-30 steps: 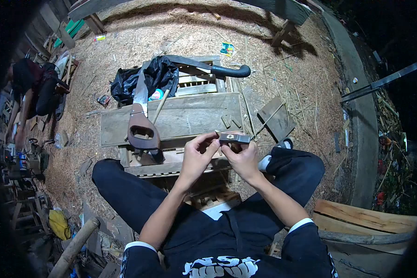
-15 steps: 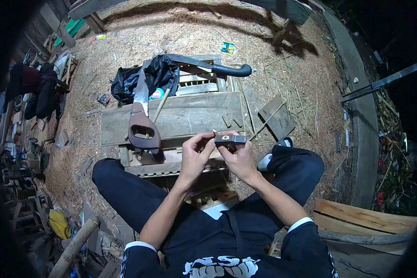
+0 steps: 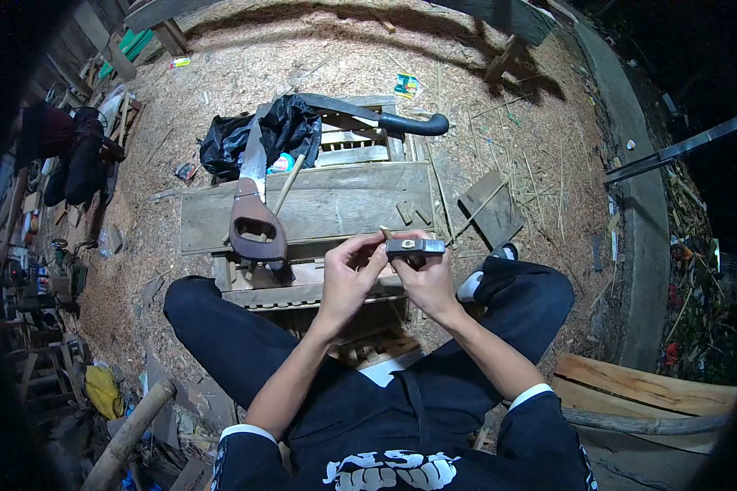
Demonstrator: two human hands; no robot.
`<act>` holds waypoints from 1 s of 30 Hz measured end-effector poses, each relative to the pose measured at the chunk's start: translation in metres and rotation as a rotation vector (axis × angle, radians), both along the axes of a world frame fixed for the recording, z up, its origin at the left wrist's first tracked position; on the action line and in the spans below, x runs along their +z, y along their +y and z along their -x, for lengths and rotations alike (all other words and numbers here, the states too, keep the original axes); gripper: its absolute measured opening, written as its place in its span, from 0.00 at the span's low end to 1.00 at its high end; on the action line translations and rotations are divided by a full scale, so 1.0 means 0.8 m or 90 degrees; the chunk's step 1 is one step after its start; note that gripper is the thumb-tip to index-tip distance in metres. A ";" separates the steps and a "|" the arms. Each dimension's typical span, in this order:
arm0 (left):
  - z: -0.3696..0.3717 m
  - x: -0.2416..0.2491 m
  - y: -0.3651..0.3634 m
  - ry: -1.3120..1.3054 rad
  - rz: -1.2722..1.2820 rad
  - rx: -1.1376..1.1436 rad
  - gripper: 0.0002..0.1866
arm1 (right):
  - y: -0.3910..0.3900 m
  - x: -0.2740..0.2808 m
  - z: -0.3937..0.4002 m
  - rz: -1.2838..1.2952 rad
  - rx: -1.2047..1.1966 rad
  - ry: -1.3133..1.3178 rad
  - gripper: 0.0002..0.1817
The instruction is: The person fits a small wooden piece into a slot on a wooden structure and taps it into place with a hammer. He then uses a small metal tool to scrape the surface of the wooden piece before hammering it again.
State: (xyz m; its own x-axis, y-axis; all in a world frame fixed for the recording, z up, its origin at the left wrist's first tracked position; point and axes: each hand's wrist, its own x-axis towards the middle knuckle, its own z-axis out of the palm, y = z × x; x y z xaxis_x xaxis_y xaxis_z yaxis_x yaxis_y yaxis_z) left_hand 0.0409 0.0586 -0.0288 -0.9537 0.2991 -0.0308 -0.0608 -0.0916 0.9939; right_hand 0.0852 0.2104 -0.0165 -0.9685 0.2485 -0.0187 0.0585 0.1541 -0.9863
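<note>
The step in hand appeared to be close two-handed work: the left hand (image 3: 354, 274) pinched a wood piece (image 3: 386, 235); the right hand (image 3: 427, 282) grasped a hammer (image 3: 418, 246) near the tabletop (image 3: 319, 214). Proceeding seemingly required steady alignment.

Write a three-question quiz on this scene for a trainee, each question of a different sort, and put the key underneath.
1. Name the tool whose metal head shows just above the right hand.
2. True or false: the black plastic bag lies farther from the person than the left hand does.
3. Fill in the missing colour: the saw lying across the wooden plank has a ____ handle.

Key:
1. A hammer.
2. True.
3. Brown.
</note>
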 end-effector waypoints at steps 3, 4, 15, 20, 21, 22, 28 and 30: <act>0.004 -0.002 0.000 0.011 -0.001 -0.004 0.15 | 0.004 0.005 0.004 0.020 0.002 0.006 0.12; 0.005 -0.003 0.000 0.026 -0.015 0.004 0.15 | 0.005 0.005 0.005 0.044 0.003 0.018 0.11; 0.007 -0.010 0.012 0.281 0.113 0.082 0.10 | 0.024 -0.019 -0.001 0.215 0.007 -0.107 0.07; 0.008 -0.028 0.019 0.277 0.102 0.075 0.09 | 0.037 -0.011 -0.005 0.230 0.058 -0.194 0.07; 0.008 -0.030 0.021 0.242 0.098 0.097 0.08 | 0.040 -0.014 -0.006 0.218 0.056 -0.163 0.07; 0.008 -0.033 0.023 0.207 0.094 0.119 0.07 | 0.042 -0.017 -0.006 0.207 0.055 -0.132 0.07; -0.006 -0.044 0.038 0.225 0.154 -0.014 0.06 | 0.085 -0.035 -0.019 -0.118 -0.060 -0.120 0.18; -0.015 -0.057 0.050 0.259 0.163 -0.046 0.08 | 0.089 -0.034 -0.026 -0.119 -0.110 -0.068 0.19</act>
